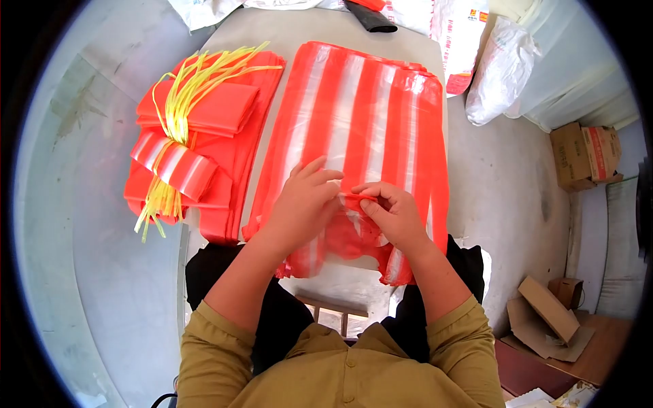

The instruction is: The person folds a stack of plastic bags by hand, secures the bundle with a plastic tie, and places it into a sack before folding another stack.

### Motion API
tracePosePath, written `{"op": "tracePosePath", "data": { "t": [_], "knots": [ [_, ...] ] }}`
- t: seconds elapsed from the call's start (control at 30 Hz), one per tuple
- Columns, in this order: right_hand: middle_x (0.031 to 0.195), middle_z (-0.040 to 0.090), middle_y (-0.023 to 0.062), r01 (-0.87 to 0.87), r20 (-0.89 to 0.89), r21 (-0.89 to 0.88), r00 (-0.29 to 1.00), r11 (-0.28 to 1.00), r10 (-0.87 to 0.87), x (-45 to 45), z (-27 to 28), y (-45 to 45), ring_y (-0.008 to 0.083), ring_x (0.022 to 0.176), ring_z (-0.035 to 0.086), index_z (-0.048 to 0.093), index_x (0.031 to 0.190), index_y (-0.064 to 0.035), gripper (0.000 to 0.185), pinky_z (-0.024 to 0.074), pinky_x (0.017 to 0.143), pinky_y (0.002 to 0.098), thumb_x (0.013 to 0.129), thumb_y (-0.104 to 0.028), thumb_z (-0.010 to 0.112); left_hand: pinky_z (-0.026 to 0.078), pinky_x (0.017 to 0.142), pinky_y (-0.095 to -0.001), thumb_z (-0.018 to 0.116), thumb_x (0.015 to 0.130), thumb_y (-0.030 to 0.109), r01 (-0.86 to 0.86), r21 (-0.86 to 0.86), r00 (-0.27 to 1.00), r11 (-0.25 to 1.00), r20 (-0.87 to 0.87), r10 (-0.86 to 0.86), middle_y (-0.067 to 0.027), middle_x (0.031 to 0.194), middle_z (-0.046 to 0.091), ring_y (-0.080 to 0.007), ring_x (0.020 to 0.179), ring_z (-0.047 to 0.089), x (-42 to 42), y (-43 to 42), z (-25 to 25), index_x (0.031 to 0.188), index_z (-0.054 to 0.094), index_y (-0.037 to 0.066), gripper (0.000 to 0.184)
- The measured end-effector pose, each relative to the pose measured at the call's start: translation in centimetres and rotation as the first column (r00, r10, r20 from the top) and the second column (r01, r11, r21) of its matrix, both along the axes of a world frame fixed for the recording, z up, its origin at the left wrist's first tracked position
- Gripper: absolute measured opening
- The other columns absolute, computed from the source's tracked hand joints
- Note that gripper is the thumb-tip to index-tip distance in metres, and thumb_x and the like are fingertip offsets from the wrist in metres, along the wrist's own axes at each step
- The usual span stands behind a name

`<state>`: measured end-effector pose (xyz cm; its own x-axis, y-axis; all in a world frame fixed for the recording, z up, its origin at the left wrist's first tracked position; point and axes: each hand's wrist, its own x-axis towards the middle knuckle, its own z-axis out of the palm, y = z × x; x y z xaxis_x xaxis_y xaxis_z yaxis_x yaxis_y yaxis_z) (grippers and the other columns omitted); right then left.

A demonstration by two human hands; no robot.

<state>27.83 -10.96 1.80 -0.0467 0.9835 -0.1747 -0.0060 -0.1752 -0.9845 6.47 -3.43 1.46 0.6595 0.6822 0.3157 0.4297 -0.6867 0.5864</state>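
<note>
A stack of red plastic bags with clear stripes [354, 102] lies in front of me, its near end crumpled and hanging over the table edge. My right hand [394, 214] pinches a gathered red edge of the top bag between thumb and fingers. Close beside it, my left hand [306, 204] has its thumb side at the other end of that same edge. Its upper fingers are raised and apart, while its thumb is mostly hidden. Below the hands, thin see-through red plastic [347, 238] sags.
On the left are folded red bags [224, 105], a striped bundle [175, 165] and yellow ties [178, 122]. White printed sacks [459, 41] and a black roll [373, 17] lie at the far side. Cardboard boxes [586, 155] stand right, with an opened carton [547, 319] nearer.
</note>
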Motion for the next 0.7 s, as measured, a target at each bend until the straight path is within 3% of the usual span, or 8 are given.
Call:
{"op": "tracePosePath", "data": {
  "t": [0.03, 0.13, 0.23, 0.33, 0.5, 0.53, 0.63, 0.7],
  "knots": [
    [0.127, 0.068, 0.0094, -0.005, -0.048, 0.011, 0.999, 1.0, 0.006, -0.2, 0.2, 0.0, 0.0135, 0.107, 0.064, 0.067, 0.116, 0.002, 0.021, 0.054, 0.092, 0.0305, 0.095, -0.004, 0.069, 0.041, 0.11, -0.0563, 0.075, 0.087, 0.011, -0.009, -0.002, 1.0, 1.0, 0.019, 0.009, -0.0108, 0.127, 0.069, -0.0425, 0.135, 0.052, 0.2, 0.1, 0.0, 0.098, 0.071, 0.004, 0.013],
    [0.122, 0.068, 0.0081, 0.0, 0.289, 0.179, 0.956, 0.984, -0.053, -1.5, 1.9, 0.0, 0.0125, 0.106, 0.064, 0.066, 0.119, 0.0006, 0.025, 0.0538, 0.091, 0.03, 0.095, -0.006, 0.07, 0.042, 0.11, -0.0554, 0.075, 0.089, 0.013, -0.028, -0.008, 0.998, 1.0, 0.057, 0.028, -0.0107, 0.123, 0.07, -0.0422, 0.133, 0.054, 0.4, 0.2, -0.1, 0.094, 0.072, 0.003, 0.011],
    [0.111, 0.07, 0.006, 0.024, 0.464, 0.155, 0.881, 0.988, -0.094, -2.0, 1.8, 0.2, 0.0106, 0.103, 0.064, 0.068, 0.117, -0.0006, 0.022, 0.0531, 0.088, 0.0291, 0.096, -0.007, 0.07, 0.043, 0.109, -0.0544, 0.074, 0.09, 0.013, -0.034, -0.009, 0.998, 0.999, 0.047, 0.034, -0.0112, 0.124, 0.07, -0.0419, 0.131, 0.056, 0.3, 0.0, 0.0, 0.097, 0.073, 0.004, 0.012],
    [0.099, 0.069, 0.002, 0.016, 0.32, 0.024, 0.947, 1.0, -0.023, -1.1, 0.6, 0.7, 0.0085, 0.094, 0.062, 0.069, 0.111, -0.0015, 0.015, 0.0516, 0.083, 0.0277, 0.097, -0.007, 0.07, 0.045, 0.109, -0.0492, 0.069, 0.094, 0.014, -0.109, -0.057, 0.986, 0.992, 0.121, 0.115, -0.0123, 0.126, 0.069, -0.0386, 0.129, 0.058, -0.2, 0.1, 0.2, 0.109, 0.073, 0.005, 0.017],
    [0.086, 0.066, -0.0015, 0.128, 0.126, 0.011, 0.984, 0.992, -0.129, -0.5, 0.1, 0.7, 0.0065, 0.08, 0.058, 0.072, 0.107, -0.0027, 0.015, 0.0486, 0.073, 0.0264, 0.098, -0.014, 0.069, 0.046, 0.109, -0.0373, 0.054, 0.107, 0.019, -0.253, -0.52, 0.788, 0.816, 0.378, 0.486, -0.0115, 0.13, 0.067, -0.0249, 0.129, 0.06, -3.3, 1.3, 0.9, 0.131, 0.065, 0.003, 0.031],
    [0.084, 0.065, -0.0028, 0.143, 0.09, 0.002, 0.986, 0.99, -0.143, -0.5, 0.3, 0.7, 0.005, 0.079, 0.057, 0.072, 0.107, -0.0024, 0.015, 0.0478, 0.072, 0.0255, 0.098, -0.014, 0.069, 0.042, 0.114, -0.0374, 0.046, 0.112, 0.026, -0.233, -0.631, 0.743, 0.74, 0.375, 0.554, -0.0098, 0.136, 0.063, -0.0206, 0.132, 0.056, -4.0, 1.5, 0.4, 0.138, 0.059, 0.001, 0.038],
    [0.088, 0.066, -0.0024, 0.18, -0.079, -0.07, 0.979, 0.981, -0.185, -0.8, 1.1, 0.7, 0.0055, 0.08, 0.057, 0.071, 0.107, -0.0012, 0.016, 0.0478, 0.073, 0.0253, 0.099, -0.014, 0.067, 0.034, 0.12, -0.0405, 0.04, 0.113, 0.028, -0.039, -0.852, 0.59, 0.522, 0.401, 0.7, -0.0127, 0.148, 0.055, -0.0247, 0.141, 0.049, -5.1, 1.8, 0.0, 0.147, 0.05, 0.002, 0.044],
    [0.089, 0.066, -0.0018, 0.192, -0.085, -0.054, 0.977, 0.98, -0.196, -0.5, 0.3, 0.9, 0.0057, 0.082, 0.058, 0.071, 0.107, -0.0011, 0.016, 0.0479, 0.074, 0.0251, 0.099, -0.014, 0.067, 0.032, 0.121, -0.0412, 0.04, 0.113, 0.032, 0.04, -0.875, 0.584, 0.483, 0.413, 0.699, -0.0132, 0.153, 0.05, -0.0248, 0.144, 0.045, -5.4, 1.8, -0.3, 0.152, 0.044, 0.003, 0.048]
  ]
}}
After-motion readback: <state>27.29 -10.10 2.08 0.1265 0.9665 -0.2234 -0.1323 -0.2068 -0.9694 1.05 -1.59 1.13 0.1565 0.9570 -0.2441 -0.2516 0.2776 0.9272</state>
